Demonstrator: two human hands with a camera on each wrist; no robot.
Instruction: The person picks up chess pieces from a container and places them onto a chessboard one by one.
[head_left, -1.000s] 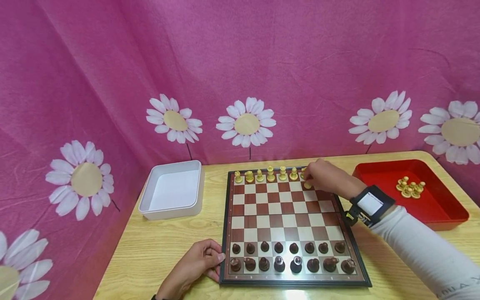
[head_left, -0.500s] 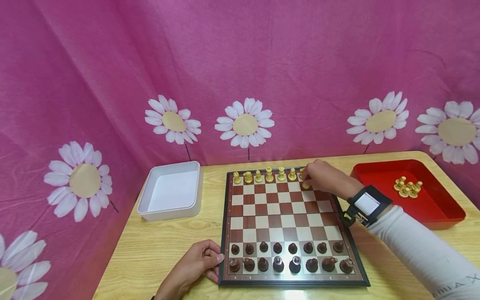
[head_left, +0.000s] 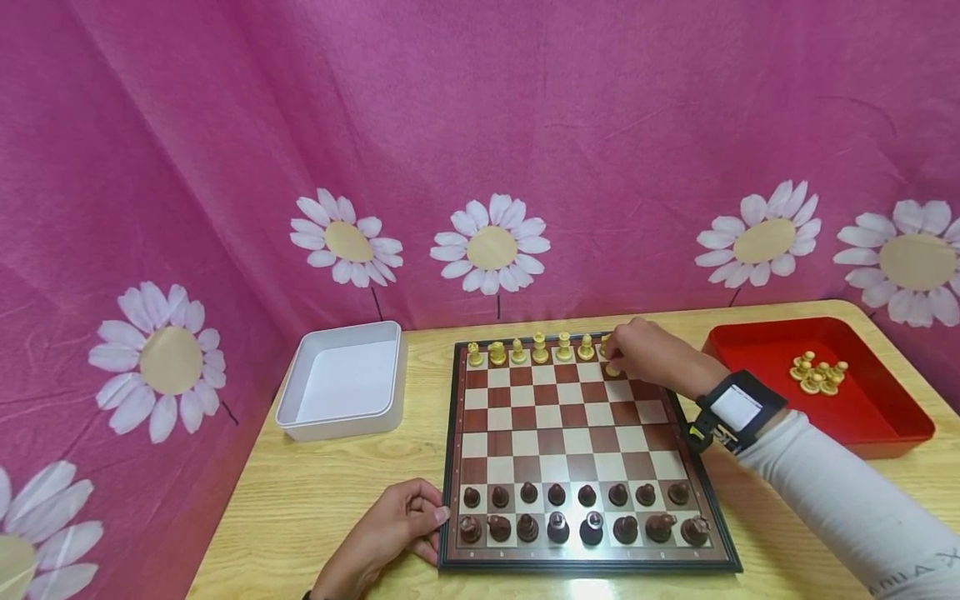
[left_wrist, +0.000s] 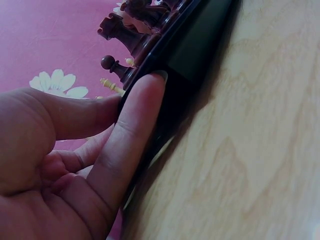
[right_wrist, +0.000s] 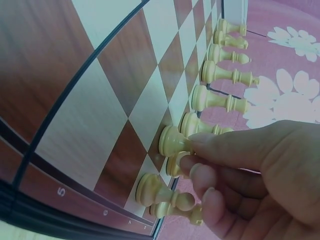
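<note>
On the table lies a chessboard (head_left: 551,441). At its far side, my right hand (head_left: 645,354) pinches a pale pawn (right_wrist: 172,141) between thumb and fingertips, its head covered by them. The pawn's base seems to stand on the board or just touch it. Another pale pawn (right_wrist: 152,191) stands beside it, before a partly hidden piece. Along the far row stand several pale pieces, among them a king or queen (head_left: 540,348). My left hand (head_left: 393,529) holds the board's near left edge with thumb and fingers; in the left wrist view a fingertip (left_wrist: 145,95) presses the board's dark side.
Two rows of dark chess pieces (head_left: 557,527) stand on the board's near side. A red tray (head_left: 885,417) with several pale pawns (head_left: 817,375) stands right. To the left is a white tray (head_left: 341,425). A pink flowered curtain (head_left: 600,167) hangs behind the table (head_left: 322,475).
Both hands stay almost where they were, the right on the pale pawn and the left at the board's edge. Only a slight shift of the whole head view shows.
</note>
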